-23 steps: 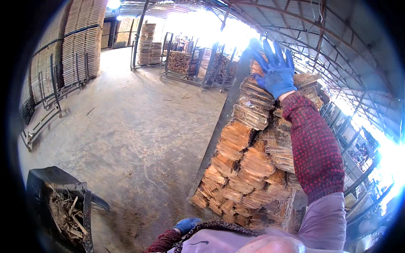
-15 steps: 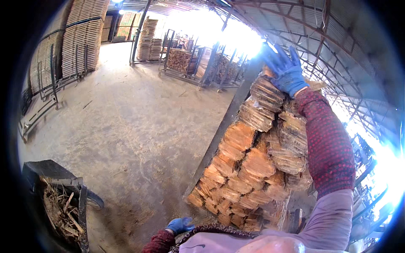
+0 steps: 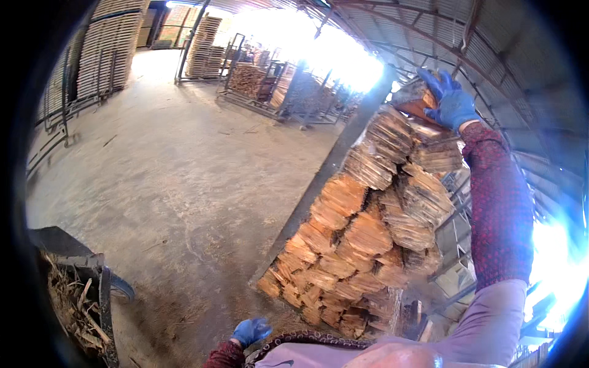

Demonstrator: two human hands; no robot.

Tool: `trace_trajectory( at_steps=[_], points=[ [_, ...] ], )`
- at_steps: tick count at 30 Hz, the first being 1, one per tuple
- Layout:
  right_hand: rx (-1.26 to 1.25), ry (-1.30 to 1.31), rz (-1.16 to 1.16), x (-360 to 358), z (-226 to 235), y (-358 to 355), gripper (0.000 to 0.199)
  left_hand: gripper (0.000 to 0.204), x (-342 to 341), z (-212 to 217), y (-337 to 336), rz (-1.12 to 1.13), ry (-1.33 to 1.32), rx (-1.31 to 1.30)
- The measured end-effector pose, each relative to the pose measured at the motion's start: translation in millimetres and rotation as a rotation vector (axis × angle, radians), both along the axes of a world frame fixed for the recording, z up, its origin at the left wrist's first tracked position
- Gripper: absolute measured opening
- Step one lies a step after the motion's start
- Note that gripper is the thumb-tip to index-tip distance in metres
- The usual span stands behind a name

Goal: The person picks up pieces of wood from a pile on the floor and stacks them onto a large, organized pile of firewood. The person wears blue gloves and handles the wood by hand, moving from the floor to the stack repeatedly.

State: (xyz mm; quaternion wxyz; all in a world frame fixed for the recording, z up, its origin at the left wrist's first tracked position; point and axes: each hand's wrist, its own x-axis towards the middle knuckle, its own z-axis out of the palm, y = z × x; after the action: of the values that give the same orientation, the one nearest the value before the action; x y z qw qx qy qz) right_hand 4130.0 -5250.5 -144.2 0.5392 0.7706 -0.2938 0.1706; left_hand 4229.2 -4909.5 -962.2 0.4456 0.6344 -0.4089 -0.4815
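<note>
At the top of a tall stack of split wood, my right hand in a blue glove presses against a reddish-brown wood piece. Its fingers are spread over the piece, with the thumb apart. My right arm is raised and stretched along the stack's right side. Low down near my body hangs my left hand, also gloved in blue. Nothing shows in it, and its fingers look loosely extended. A dark upright post runs along the stack's left side.
A dark cart full of wood scraps stands at the lower left. Wheeled metal racks with wood stand farther back, and tall stacks of boards rise at the far left. Dusty concrete floor stretches between them.
My right hand has shifted right, and the reddish-brown piece beneath it now shows more plainly. The view has turned slightly; my left hand still hangs low.
</note>
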Motion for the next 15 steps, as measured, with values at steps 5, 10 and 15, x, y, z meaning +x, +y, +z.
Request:
trace_trajectory(
  at_steps=[5,10,15],
  points=[
    [0.007,0.088,0.328,-83,58,109,0.105,0.064,-42,197,-112,-0.302,0.394,-0.498],
    [-0.083,0.005,0.564,-194,63,221,0.098,0.073,-90,504,-168,-0.53,0.973,-0.876],
    [-0.029,-0.286,0.617,-300,-64,305,0.106,0.099,-185,622,-190,-0.595,1.574,-0.728]
  ],
)
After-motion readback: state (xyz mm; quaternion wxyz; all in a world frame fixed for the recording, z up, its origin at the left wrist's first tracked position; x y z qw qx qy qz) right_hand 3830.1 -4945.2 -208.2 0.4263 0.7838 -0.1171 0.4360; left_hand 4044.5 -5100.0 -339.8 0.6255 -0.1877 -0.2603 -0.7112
